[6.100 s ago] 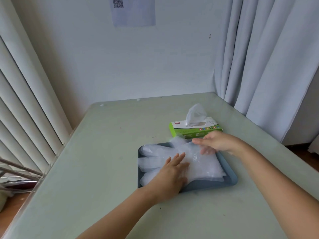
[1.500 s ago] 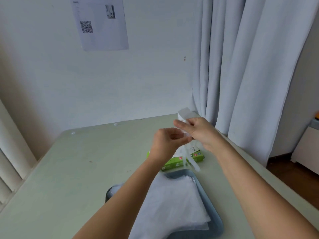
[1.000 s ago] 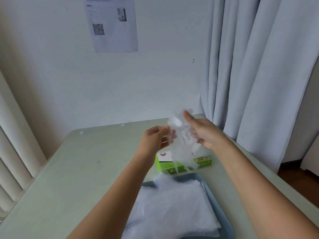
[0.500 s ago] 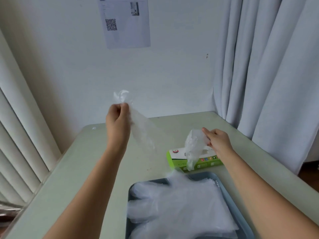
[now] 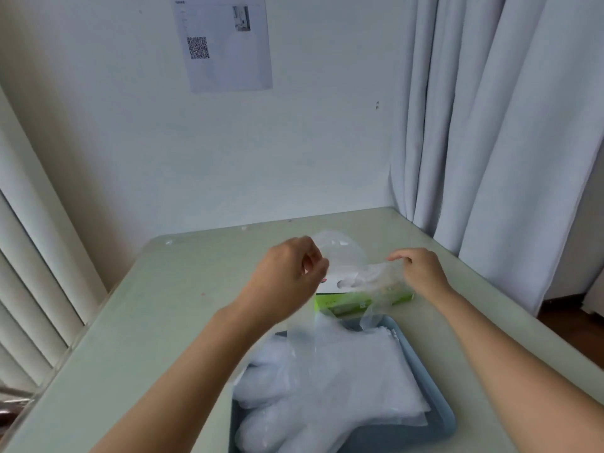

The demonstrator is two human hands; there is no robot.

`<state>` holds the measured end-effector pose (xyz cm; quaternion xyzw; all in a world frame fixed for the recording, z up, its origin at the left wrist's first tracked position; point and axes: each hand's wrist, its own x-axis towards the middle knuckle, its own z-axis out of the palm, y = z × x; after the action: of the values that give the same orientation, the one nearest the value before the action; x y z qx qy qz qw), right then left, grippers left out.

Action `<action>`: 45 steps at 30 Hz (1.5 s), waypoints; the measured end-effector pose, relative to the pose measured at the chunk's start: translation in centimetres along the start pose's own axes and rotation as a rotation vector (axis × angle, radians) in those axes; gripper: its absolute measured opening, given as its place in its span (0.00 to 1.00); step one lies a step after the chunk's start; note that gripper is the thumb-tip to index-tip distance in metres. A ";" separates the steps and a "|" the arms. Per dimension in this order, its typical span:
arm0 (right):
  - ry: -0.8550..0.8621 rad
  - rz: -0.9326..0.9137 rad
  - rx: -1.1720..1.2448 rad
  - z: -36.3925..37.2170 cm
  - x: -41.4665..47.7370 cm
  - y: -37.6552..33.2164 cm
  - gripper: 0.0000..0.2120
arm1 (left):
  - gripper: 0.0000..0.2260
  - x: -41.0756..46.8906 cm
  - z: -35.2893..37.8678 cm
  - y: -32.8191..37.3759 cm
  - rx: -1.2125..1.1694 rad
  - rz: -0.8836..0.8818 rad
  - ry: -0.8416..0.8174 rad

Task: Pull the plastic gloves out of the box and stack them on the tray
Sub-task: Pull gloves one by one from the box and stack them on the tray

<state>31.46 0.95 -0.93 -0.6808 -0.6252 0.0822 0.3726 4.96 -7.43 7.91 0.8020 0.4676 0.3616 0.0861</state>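
Plastic glove (image 5: 346, 266) is up in the air, stretched between both my hands just above the box (image 5: 346, 302). It's thin, see-through film, all crinkly, and one loose flap hangs down past my left wrist toward the tray (image 5: 438, 407). My left hand (image 5: 287, 276) has the fingers curled in, pinching one end. My right hand (image 5: 416, 271) pinches the other end between thumb and fingertips, index finger poking out a bit.

The box is cardboard, white on top with lime green sides, and sits on the table (image 5: 157, 315) right at the tray's far edge. The glove and my left hand cover a good chunk of it, so I can't really make out the opening.

The tray is a blue-grey thing with rounded corners and a raised rim. The stack (image 5: 353, 387) lies flat in it with the glove fingers pointing left. It looks cloudy white where the layers pile up. My left forearm cuts across the tray's near-left corner, and the hanging flap veils part of the pile.

The table is pale green, smooth and slightly shiny, with a few small specks. Behind it there's a plain white wall (image 5: 261, 158) with a printed sheet (image 5: 225, 44) that has a QR code on it. A pale grey curtain (image 5: 490, 142) hangs in soft folds on the right, and the vertical blinds (image 5: 29, 273) are on the left. A strip of dark wood floor (image 5: 568, 315) shows past the table's right edge.
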 end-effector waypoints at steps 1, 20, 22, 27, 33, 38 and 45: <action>-0.045 0.010 0.003 -0.4 0.0 -0.1 0.17 | 0.05 -0.2 0.6 -0.2 0.023 -0.025 -0.013; -0.769 0.362 0.979 -1.8 -9.8 -5.9 0.12 | 0.19 -7.7 6.7 0.0 0.140 0.142 -0.072; -0.693 0.340 1.007 -1.6 -10.4 -6.1 0.03 | 0.23 -7.8 6.1 -0.5 0.056 0.009 -0.060; -0.570 0.535 0.960 -1.7 -11.3 -5.5 0.05 | 0.16 -8.9 5.2 -2.6 0.079 -0.180 0.004; -0.664 0.512 1.122 -1.6 -11.8 -5.2 0.10 | 0.24 -9.2 4.3 -3.7 0.032 -0.349 -0.059; -0.560 0.641 1.321 -0.5 -12.1 -5.4 0.13 | 0.32 -11.0 5.0 -0.9 0.096 -0.039 -0.080; -0.591 0.676 1.459 -0.5 -12.7 -6.4 0.14 | 0.36 -12.3 9.1 2.3 0.292 0.067 -0.052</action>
<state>24.11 -11.18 -1.15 -0.3710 -0.2506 0.7448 0.4948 8.85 -16.90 -3.70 0.8301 0.4860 0.2715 -0.0314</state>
